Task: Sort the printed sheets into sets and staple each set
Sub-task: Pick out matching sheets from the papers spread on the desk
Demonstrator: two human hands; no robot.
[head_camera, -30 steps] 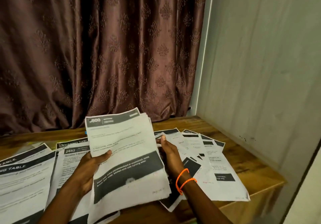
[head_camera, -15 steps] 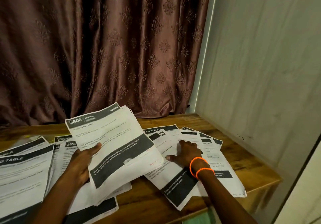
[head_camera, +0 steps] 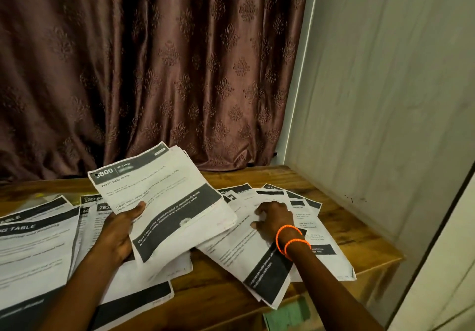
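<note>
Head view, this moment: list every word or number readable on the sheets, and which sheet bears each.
"800", "KITCHEN", "Wash baby bottle": top sheet of the held stack, gripped by the left hand.
"TABLE": headers of the left sheets.
"265", cut off: sheet behind the left hand.
Body text everywhere, and the sheets under the right hand: too blurred.

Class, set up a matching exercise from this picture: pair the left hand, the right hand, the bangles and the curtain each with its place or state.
Things:
1. left hand
2. right hand
3. bangles
4. curtain

Places or states:
A. hangs behind the table
B. on the right wrist
C. holds up the sheaf headed 3800 KITCHEN
D. rests on the sheets spread at the right

Pairs: 1-C, 2-D, 3-B, 4-A
</note>
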